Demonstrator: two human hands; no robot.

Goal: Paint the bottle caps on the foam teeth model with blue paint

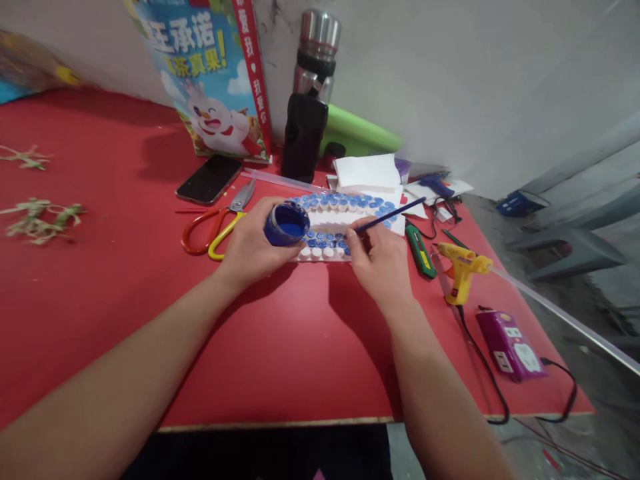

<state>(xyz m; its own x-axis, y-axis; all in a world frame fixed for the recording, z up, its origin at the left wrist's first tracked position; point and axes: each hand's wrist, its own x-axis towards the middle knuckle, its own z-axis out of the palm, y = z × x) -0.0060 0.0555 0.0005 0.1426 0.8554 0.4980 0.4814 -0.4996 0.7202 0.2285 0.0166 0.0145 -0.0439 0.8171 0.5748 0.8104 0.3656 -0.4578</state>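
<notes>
My left hand [255, 243] is wrapped round a small open jar of blue paint [287, 224], its mouth tilted toward me. A thin dark blue paintbrush [390, 215] is pinched in my right hand [380, 257], its handle pointing up to the right. The brush tip is down among small round pieces and is hard to make out. Those pieces stand in rows on a white board [335, 219] between my hands. Many have blue tops [350, 201], while several in the front row are plain white [317, 253].
Scissors [215, 227] and a phone [210, 179] lie left of the board. Behind stand a printed bag [210, 87] and a steel bottle [320, 40]. On the right are a green cutter [420, 250], a yellow glue gun [463, 267] and a purple box [510, 343] with cords.
</notes>
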